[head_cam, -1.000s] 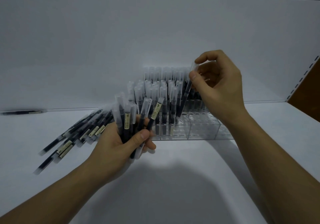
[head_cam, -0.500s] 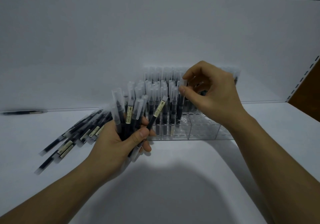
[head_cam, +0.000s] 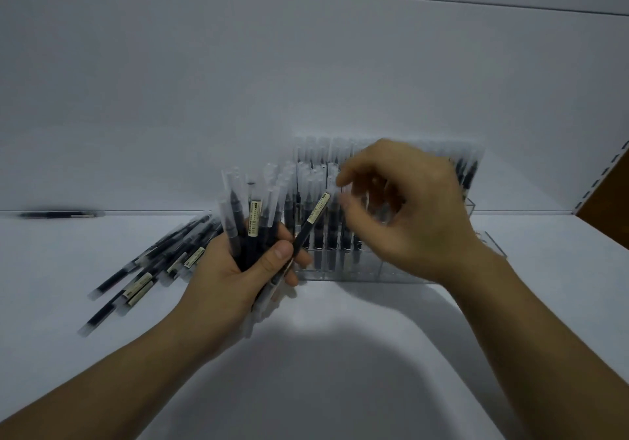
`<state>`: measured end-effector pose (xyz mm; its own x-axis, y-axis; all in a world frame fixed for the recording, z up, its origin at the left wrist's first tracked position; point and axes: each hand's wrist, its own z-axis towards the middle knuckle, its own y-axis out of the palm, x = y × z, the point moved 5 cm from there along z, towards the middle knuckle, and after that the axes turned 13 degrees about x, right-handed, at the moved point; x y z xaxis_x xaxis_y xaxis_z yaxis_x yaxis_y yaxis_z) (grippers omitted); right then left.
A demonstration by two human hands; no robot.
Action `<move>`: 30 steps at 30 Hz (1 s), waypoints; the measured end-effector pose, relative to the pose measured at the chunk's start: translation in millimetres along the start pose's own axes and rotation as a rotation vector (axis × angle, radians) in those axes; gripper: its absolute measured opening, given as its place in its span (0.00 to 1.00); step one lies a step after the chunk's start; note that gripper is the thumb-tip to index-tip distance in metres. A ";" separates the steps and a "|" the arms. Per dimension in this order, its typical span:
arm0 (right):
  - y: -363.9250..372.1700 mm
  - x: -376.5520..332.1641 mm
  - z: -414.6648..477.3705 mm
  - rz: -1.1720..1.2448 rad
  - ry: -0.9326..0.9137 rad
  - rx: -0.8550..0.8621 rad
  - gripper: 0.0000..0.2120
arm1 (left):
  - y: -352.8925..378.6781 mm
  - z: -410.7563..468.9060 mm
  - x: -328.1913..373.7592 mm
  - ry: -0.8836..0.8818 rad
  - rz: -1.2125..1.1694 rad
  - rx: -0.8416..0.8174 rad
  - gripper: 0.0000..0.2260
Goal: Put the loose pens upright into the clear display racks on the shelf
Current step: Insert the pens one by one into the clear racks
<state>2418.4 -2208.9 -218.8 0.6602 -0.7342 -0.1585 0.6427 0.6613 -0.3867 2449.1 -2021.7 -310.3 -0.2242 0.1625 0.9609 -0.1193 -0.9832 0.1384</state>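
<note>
one insertion done, the blurred right hand (head_cam: pixel 408 215), grasp unclear, swings from the rack (head_cam: pixel 391 271) at the shelf (head_cam: pixel 340 354)'s back edge to the left hand (head_cam: pixel 235 279)'s gripped bundle (head_cam: pixel 245 222).

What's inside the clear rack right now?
Capped dark pens stand upright in the left and back cells of the clear rack. The front cells low on the right look empty. The blurred right hand covers the middle, so the fill there can't be told.
</note>
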 end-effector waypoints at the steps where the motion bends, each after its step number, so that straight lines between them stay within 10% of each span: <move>1: 6.9 -6.4 -2.9 0.008 -0.027 -0.077 0.07 | -0.7 -0.4 1.1 0.007 0.013 0.004 0.08; 10: 26.2 -3.9 -12.0 -0.043 -0.125 -0.212 0.10 | -0.5 -2.3 5.4 -0.017 -0.056 -0.022 0.09; 23: -10.5 33.4 2.5 0.367 0.411 0.146 0.13 | -2.3 -0.5 -1.9 0.090 0.013 -0.066 0.08; 30: -14.3 40.6 2.2 0.479 0.500 0.153 0.46 | 2.6 -3.2 -18.7 -0.026 0.021 -0.128 0.01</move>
<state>2436.9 -2247.8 -217.7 0.6496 -0.3157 -0.6916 0.3985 0.9161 -0.0438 2449.8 -2027.0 -328.7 -0.2032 0.1383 0.9693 -0.2381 -0.9672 0.0881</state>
